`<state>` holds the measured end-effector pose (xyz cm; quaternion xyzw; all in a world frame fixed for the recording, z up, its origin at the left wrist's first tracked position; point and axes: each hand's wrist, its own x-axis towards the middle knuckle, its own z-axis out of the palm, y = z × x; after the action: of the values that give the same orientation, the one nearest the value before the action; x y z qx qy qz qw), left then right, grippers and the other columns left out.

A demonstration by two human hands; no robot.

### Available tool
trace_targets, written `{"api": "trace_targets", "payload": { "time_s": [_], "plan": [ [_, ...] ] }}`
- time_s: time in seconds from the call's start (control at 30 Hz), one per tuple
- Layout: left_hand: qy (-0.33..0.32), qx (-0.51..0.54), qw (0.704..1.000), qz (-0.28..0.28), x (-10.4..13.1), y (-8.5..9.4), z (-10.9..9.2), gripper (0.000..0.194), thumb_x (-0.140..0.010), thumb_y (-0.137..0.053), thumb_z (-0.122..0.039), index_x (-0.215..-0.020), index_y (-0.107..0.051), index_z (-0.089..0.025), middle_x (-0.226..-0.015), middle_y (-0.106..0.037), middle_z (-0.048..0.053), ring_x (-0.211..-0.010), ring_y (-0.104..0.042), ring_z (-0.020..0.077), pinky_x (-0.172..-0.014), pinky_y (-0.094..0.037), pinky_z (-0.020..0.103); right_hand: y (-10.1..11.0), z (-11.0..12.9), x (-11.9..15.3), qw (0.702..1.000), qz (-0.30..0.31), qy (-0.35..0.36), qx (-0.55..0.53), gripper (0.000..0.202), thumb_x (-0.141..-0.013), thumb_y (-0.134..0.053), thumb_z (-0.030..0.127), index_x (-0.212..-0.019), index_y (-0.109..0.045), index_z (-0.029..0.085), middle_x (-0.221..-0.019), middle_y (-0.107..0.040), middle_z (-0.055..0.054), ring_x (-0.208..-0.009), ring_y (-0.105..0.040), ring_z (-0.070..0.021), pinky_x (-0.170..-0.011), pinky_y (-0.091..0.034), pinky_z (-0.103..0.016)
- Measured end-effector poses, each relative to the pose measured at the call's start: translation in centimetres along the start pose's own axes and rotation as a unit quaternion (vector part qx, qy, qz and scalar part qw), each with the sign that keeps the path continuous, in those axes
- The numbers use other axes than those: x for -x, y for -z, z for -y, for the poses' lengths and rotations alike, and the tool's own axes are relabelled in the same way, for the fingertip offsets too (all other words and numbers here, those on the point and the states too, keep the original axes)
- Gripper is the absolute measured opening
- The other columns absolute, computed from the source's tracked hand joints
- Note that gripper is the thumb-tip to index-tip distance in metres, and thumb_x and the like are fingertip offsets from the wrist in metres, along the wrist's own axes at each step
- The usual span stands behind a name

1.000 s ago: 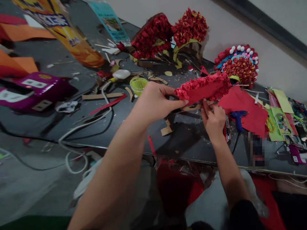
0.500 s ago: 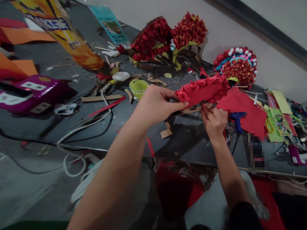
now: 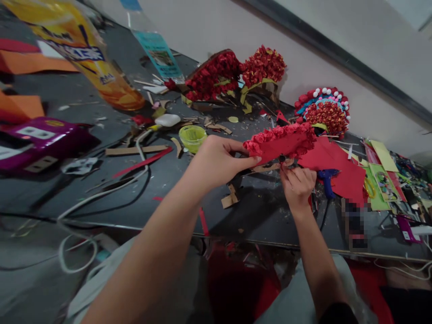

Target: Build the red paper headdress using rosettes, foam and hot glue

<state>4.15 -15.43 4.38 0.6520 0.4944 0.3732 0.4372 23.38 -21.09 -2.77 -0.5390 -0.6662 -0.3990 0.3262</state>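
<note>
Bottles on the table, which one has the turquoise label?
The clear bottle with the blue cap, nearer the wall; the orange drink bottle has a mostly yellow label.

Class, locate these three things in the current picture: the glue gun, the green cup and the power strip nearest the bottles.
Glue gun (image 3: 327,182), head view: body.
Green cup (image 3: 191,140), head view: side.
Power strip (image 3: 64,137), head view: purple casing.

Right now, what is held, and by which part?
The left hand holds a ruffled red paper piece by its left end; the right hand may also grip its lower edge.
</note>
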Motion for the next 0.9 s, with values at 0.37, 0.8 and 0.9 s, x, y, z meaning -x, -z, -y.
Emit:
{"api": "trace_targets", "payload": {
  "time_s": [0.37, 0.8, 0.9],
  "plan": [
    [-0.030, -0.006, 1.000, -0.003, 0.0, 0.0, 0.4, 0.021, -0.059, -0.069, -0.029, -0.072, -0.076, -0.013, -0.045, -0.043, -0.006, -0.049, -0.026, 0.0055, -0.047, -0.024, 0.020, -0.1, -0.3, 0.6, 0.999, 0.033, -0.019, -0.016, 0.015, -0.087, -0.059, 0.025, -0.078, -0.071, 0.024, -0.056, -0.052, 0.002, -0.061, -0.041, -0.0126, -0.065, -0.025, -0.032],
    [0.005, -0.005, 0.999, -0.032, -0.1, 0.1, 0.5, 0.026, -0.058, -0.073, -0.029, -0.071, -0.072, -0.006, -0.043, -0.030, -0.008, -0.046, -0.020, 0.0026, -0.045, -0.016, 0.020, -0.6, -0.1, 1.4, 0.997, 0.072, -0.019, -0.003, 0.021, -0.090, -0.053, 0.026, -0.104, -0.069, 0.028, -0.065, -0.058, 0.000, -0.064, -0.042, -0.0141, -0.066, -0.024, -0.032],
    [0.001, -0.015, 0.999, -0.039, 0.0, 0.2, 0.4, 0.022, -0.059, -0.073, -0.028, -0.064, -0.070, -0.006, -0.042, -0.030, -0.007, -0.046, -0.021, 0.0018, -0.045, -0.015, 0.019, -0.8, -0.3, 1.7, 0.993, 0.106, -0.040, -0.021, 0.023, -0.092, -0.049, 0.027, -0.104, -0.069, 0.030, -0.067, -0.057, -0.001, -0.066, -0.042, -0.0144, -0.067, -0.025, -0.033]
  ]
}}
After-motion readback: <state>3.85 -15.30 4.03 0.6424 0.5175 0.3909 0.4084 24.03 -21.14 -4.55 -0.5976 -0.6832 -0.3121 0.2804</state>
